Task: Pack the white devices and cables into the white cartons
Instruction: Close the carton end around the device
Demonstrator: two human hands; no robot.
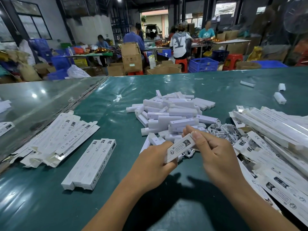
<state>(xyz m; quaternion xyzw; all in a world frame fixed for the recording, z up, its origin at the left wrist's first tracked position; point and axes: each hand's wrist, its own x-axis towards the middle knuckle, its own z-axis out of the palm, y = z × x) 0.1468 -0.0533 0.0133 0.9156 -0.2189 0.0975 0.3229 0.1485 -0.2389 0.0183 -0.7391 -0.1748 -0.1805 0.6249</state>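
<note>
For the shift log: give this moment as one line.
left hand: holds carton | right hand: pinches carton's far end | devices: heaped behind | cables: beside heap | step: packing

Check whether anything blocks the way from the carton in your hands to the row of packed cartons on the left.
Nothing visible does. Both the left hand and the right hand hold the carton; only bare green table lies between it and the packed cartons.
</note>
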